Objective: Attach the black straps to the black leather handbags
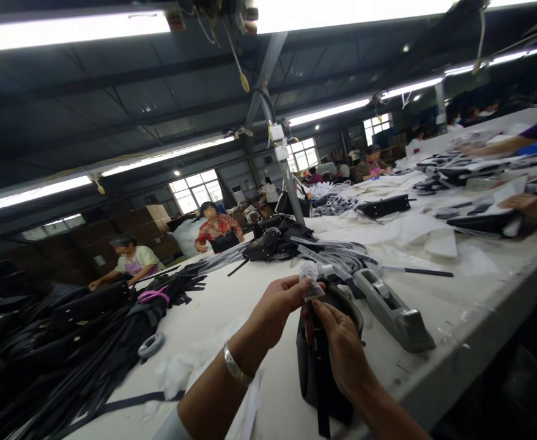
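A small black bag with a dangling black strap stands upright on the white table, close in front of me. My left hand, with a silver bracelet on the wrist, pinches a crumpled piece of clear plastic above the bag. Just below the plastic, my right hand is closed at the bag's upper front, thumb and fingertips on its strap. The fingers partly hide what lies between the two hands. A grey tape dispenser stands right of the bag.
Black bags and straps are heaped at left, near a tape roll. More black bags and wrapped straps lie behind. At right, another person's hand touches a black bag. The table edge runs along the right.
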`<state>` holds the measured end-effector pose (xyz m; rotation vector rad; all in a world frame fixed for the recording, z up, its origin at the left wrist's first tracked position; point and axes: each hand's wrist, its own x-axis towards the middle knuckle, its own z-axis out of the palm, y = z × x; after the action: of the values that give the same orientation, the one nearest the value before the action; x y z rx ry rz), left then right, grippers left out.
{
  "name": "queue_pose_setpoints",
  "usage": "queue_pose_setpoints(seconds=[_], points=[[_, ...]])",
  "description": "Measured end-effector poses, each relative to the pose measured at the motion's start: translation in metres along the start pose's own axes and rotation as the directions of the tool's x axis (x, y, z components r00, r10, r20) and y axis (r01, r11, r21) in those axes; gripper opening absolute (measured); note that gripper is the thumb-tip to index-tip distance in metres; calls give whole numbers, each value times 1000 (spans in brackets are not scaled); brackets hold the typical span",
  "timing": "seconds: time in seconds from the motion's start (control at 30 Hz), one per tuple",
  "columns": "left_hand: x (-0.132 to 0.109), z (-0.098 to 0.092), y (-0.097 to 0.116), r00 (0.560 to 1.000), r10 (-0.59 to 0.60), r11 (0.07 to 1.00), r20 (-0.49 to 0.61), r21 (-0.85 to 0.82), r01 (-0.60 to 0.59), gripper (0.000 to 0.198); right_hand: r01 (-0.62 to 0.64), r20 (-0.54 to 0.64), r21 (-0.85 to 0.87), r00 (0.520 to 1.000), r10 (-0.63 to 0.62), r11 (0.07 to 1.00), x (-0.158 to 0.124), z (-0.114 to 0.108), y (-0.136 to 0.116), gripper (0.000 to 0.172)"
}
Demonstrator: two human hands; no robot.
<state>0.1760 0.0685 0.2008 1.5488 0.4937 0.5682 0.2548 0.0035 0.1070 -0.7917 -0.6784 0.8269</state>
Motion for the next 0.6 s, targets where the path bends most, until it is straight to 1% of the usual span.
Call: queue_pose_setpoints(seconds=[0.1,0.2,0.27,0.33,0.4,0.47,0.53,0.6], points=[[-2,1,0,1000,26,998,17,60,-27,50,15,-1,-32,1000,-15,999,1,0,0,42],[-5,2,-3,999,33,994,-17,103,-31,48,21,20,-114,1000,-19,993,1,-4,1,46],[-7,0,-7,998,21,996,-53,92,-16,46,35,97,-162,995,-19,986,-1,-9,5,44],[-10,-3,-11,996,19,999,-85,53,-14,44,67,196,-219,980,-23,974,-4,-14,11,39],[-13,-6,-16,995,28,1000,-96,12,-27,44,85,244,-297,970,-11,951,-7,-18,16,38],[-16,-8,-20,995,36,999,-91,-8,-37,43,75,210,-352,978,1,933,-8,-19,20,39],[-20,-8,-25,995,48,998,-83,-24,-50,40,43,124,-383,992,5,923,-6,-19,21,45],[-23,-9,-31,993,65,997,-96,-37,-68,33,-4,19,-422,1000,13,907,-3,-22,21,55]])
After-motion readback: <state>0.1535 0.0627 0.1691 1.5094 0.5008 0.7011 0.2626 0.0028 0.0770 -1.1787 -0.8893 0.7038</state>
